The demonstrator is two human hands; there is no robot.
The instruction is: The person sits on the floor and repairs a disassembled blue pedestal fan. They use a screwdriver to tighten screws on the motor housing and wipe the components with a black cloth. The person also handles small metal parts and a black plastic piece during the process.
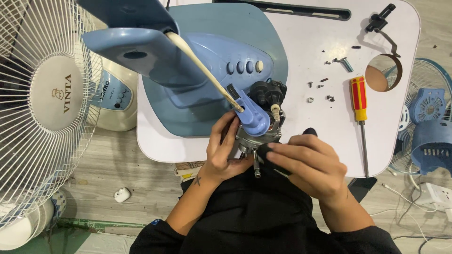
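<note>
A blue fan body [212, 70] lies on the white table [310, 37], its bare motor [256, 136] with a steel shaft pointing toward me at the table's near edge. My left hand [225, 153] grips the left side of the motor housing. My right hand [308, 164] holds a black-handled tool [267, 151] against the motor's right side; its tip is hidden. A blue neck piece [252, 115] and a black gear unit [268, 91] sit on top of the motor.
A red and yellow screwdriver [360, 110] lies to the right, with several loose screws [325, 84] and a black clamp [381, 21] beyond. A white fan grille [42, 108] stands at left. Blue fan parts [431, 127] and a power strip [435, 193] lie on the floor at right.
</note>
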